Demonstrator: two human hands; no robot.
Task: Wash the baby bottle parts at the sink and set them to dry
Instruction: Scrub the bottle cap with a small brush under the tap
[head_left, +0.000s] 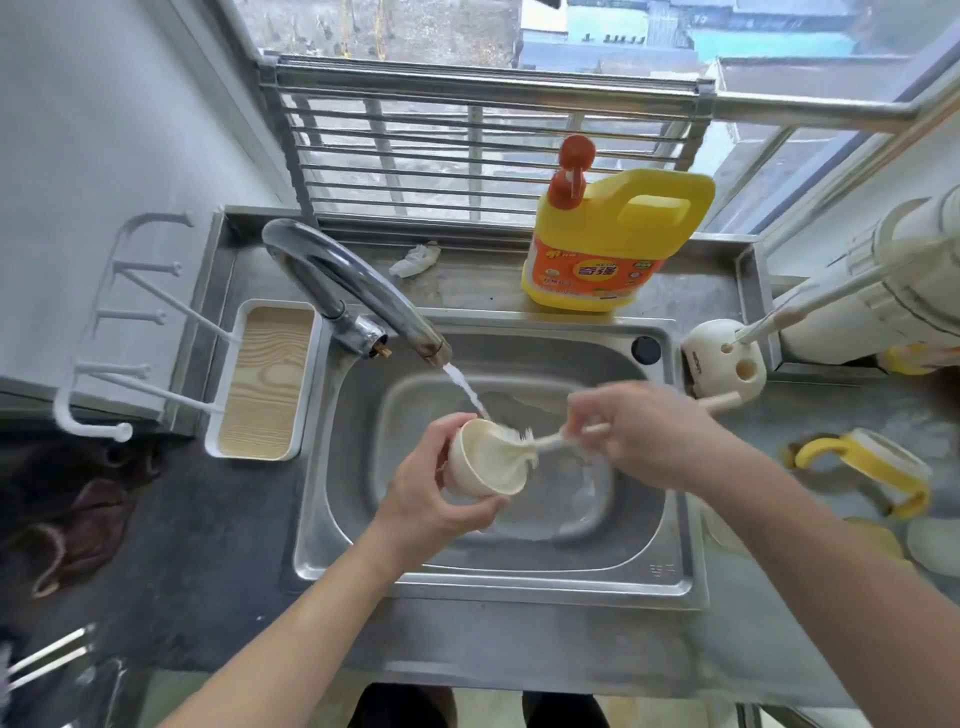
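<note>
While water runs from tap (358, 291), cream cup-shaped part (485, 465) is held over sink (675, 587), left hand (431, 501) fingers curled round it — inside scrubbed by brush (519, 444) pinched in right hand (641, 431). Judged early: yellow-handled collar (862, 470) waits on surface (753, 649) at right — drying not yet begun.

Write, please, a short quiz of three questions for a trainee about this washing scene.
1. Fill in: the left hand holds the cream cup over the ____.
2. True or false: water runs from the tap.
3. What does the right hand grip? A. the brush B. a sponge C. a spoon
Key: 1 sink; 2 true; 3 A.
</note>
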